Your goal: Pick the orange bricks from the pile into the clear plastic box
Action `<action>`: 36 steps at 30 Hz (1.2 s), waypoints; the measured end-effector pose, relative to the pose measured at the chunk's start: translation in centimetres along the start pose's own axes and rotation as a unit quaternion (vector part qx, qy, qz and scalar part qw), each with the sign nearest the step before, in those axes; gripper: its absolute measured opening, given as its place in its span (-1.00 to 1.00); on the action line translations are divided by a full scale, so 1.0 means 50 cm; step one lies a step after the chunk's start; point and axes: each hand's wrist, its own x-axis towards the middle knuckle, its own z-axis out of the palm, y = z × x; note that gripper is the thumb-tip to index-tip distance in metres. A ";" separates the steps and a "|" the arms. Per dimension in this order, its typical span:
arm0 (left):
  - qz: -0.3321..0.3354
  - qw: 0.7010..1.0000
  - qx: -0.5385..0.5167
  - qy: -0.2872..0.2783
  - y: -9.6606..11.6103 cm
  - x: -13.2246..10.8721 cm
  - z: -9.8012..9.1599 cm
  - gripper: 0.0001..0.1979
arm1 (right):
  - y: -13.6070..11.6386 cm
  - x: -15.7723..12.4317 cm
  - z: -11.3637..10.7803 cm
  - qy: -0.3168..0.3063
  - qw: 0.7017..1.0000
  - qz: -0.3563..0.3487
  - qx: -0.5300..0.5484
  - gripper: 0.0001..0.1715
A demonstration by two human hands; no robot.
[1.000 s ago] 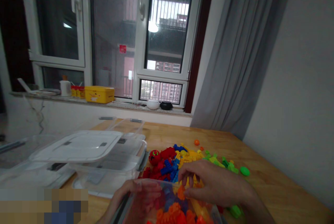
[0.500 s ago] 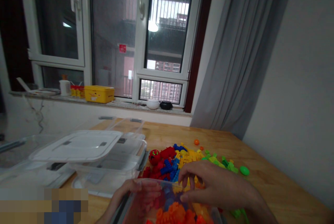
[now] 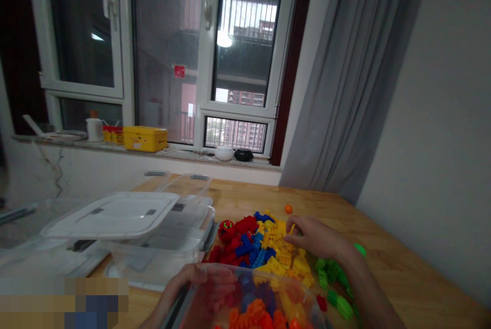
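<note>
A clear plastic box (image 3: 307,288) stands at the bottom centre, with bright orange toy blocks (image 3: 253,314) inside. My left hand (image 3: 209,275) holds its left far corner; the fingers lie along the wall, partly seen through the plastic. Beyond the box, my right hand (image 3: 309,234) reaches over the right edge of the yellow toy blocks (image 3: 274,234). Its thumb and fingers are curled close together; what is between them, if anything, is hidden. Blue blocks (image 3: 245,247) and red pieces (image 3: 245,224) lie left of the yellow ones. Green blocks (image 3: 326,270) lie under and beside my right forearm.
An orange ball (image 3: 288,209) sits behind the pile. Clear bins and a white-edged lid (image 3: 115,214) are stacked on the left of the wooden table (image 3: 399,262). On the windowsill stand a yellow box (image 3: 146,138), a white bowl and a black one.
My right hand has moved from above the box, away from me and slightly right, to the yellow blocks' edge. It now covers where a small orange piece lay. My left hand stays put.
</note>
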 end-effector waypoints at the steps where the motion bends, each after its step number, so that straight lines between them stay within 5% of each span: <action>1: -0.002 1.000 0.002 0.002 -0.001 0.001 -0.003 -0.70 | 0.007 0.006 0.007 -0.011 1.000 0.012 -0.013 -0.75; 10: 0.002 0.999 -0.044 0.005 -0.018 0.018 -0.045 -0.68 | 0.031 0.036 0.072 -0.109 0.988 0.060 -0.091 -0.72; 16: -0.019 0.999 -0.009 -0.029 0.001 0.016 -0.028 -0.67 | 0.034 0.046 0.099 -0.214 0.964 0.151 -0.053 -0.62; 21: -0.020 0.999 -0.020 -0.028 -0.002 0.013 -0.024 -0.67 | 0.019 0.041 0.104 -0.244 0.957 0.148 -0.058 -0.54; 28: -0.022 1.000 -0.006 -0.009 -0.013 0.027 -0.049 -0.71 | 0.059 0.023 0.125 -0.158 0.980 0.073 -0.099 -0.57; 36: -0.013 0.999 -0.022 -0.036 -0.004 0.017 -0.019 -0.78 | 0.122 -0.014 0.140 -0.108 0.985 0.021 0.134 -0.68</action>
